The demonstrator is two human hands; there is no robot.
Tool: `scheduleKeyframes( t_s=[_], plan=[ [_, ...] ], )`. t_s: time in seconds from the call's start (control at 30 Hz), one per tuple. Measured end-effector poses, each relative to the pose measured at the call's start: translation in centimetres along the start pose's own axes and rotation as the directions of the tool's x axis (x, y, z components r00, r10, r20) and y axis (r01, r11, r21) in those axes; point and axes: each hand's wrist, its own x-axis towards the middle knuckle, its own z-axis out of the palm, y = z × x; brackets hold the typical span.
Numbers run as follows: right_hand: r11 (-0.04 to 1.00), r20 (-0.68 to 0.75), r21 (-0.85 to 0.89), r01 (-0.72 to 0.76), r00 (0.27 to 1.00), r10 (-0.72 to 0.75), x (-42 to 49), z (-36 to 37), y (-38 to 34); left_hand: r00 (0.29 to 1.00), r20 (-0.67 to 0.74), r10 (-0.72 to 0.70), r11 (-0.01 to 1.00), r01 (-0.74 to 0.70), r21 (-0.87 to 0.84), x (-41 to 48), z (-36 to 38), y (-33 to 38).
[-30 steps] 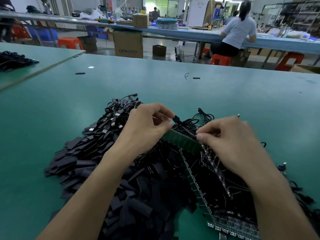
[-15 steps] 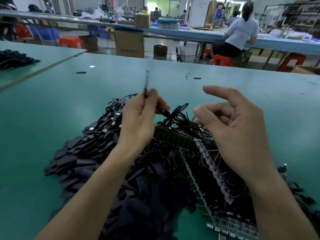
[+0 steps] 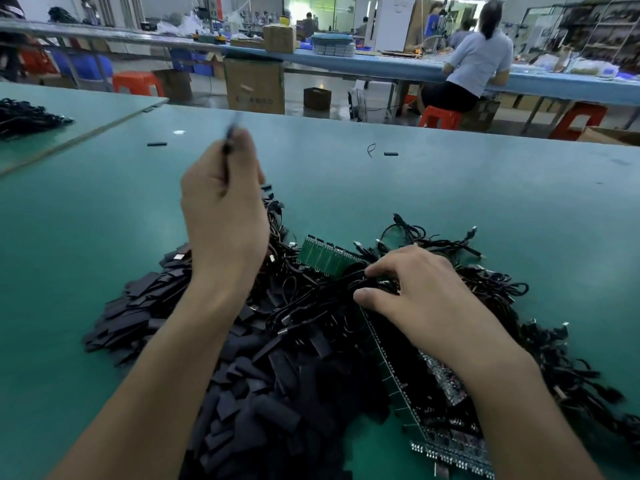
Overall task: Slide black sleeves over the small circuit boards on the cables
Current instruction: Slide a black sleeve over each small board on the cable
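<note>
Two grips are counted: the left grip [image 3: 225, 216] and the right grip [image 3: 426, 299]. One thin dark piece [image 3: 227, 147], blurred, is counted in the left grip. One heap of black sleeves [image 3: 242, 393] is recorded, too many to be counted. Two more lie singly, a left sleeve [image 3: 157, 144] and a right sleeve [image 3: 390, 154]. One tangle of cables [image 3: 485, 282] is recorded, singles not countable. A second heap [image 3: 24, 116] is noted on the side worktop [image 3: 86, 109]. At least two green board strips are seen: a short strip [image 3: 323, 258] and a long strip [image 3: 388, 368]. One wire loop [image 3: 371, 150] is noted. Three orange stools [image 3: 138, 83] are seen. One seated person [image 3: 478, 60] is counted.
</note>
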Motion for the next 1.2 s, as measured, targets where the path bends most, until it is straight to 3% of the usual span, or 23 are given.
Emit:
scheduleKeyframes(
  t_s=[0.13,0.2,0.33,0.5,0.63,0.7,0.77,0.87,0.93,1.1,1.2],
  plan=[
    [0.998,-0.158,-0.009,-0.064,0.985,0.062,0.0,0.3,0.1,0.977,0.199,-0.077,0.919,-0.008,0.395,-0.5,0.0,-0.5],
    [0.999,-0.151,0.041,-0.033,0.988,0.039,0.0,0.2,0.0,0.963,0.249,-0.105,0.858,-0.039,0.513,-0.8,0.1,-0.6],
    [0.998,-0.076,0.004,0.068,0.995,-0.068,-0.2,0.6,-1.0,0.949,0.298,-0.105,0.843,-0.074,0.533,-0.7,0.0,-1.1],
    [0.997,-0.071,-0.071,0.001,0.997,-0.006,-0.1,1.6,-1.4,0.977,0.213,-0.015,0.891,-0.083,0.445,-0.1,-0.1,-1.0],
    [1.0,-0.113,-0.008,-0.001,0.994,0.0,0.3,1.7,-0.8,0.967,0.245,-0.072,0.843,-0.072,0.533,-0.1,-0.3,-1.5],
    [0.992,-0.199,0.121,-0.03,0.978,0.054,0.6,1.2,-0.5,0.948,0.294,-0.12,0.757,-0.104,0.645,-0.4,-0.3,-1.6],
    [0.971,-0.327,0.233,-0.062,0.935,0.138,0.8,0.5,-0.2,0.93,0.31,-0.2,0.604,-0.132,0.786,-0.7,-0.3,-1.9],
    [0.952,-0.495,0.291,-0.094,0.837,0.233,0.9,-0.6,0.6,0.876,0.304,-0.376,0.322,-0.184,0.929,-0.6,-0.4,-2.4],
    [0.949,-0.495,0.284,-0.137,0.827,0.267,0.9,-1.0,1.0,0.825,0.32,-0.466,0.216,-0.244,0.945,-0.4,-0.7,-2.6],
    [0.96,-0.357,0.207,-0.187,0.9,0.252,0.4,-0.8,0.6,0.722,0.299,-0.624,0.115,-0.293,0.949,-0.5,-1.3,-2.8],
    [0.963,-0.356,0.219,-0.16,0.905,0.231,0.2,-0.7,0.4,0.689,0.322,-0.649,0.128,-0.317,0.94,-0.7,-1.5,-3.2]
  ],
)
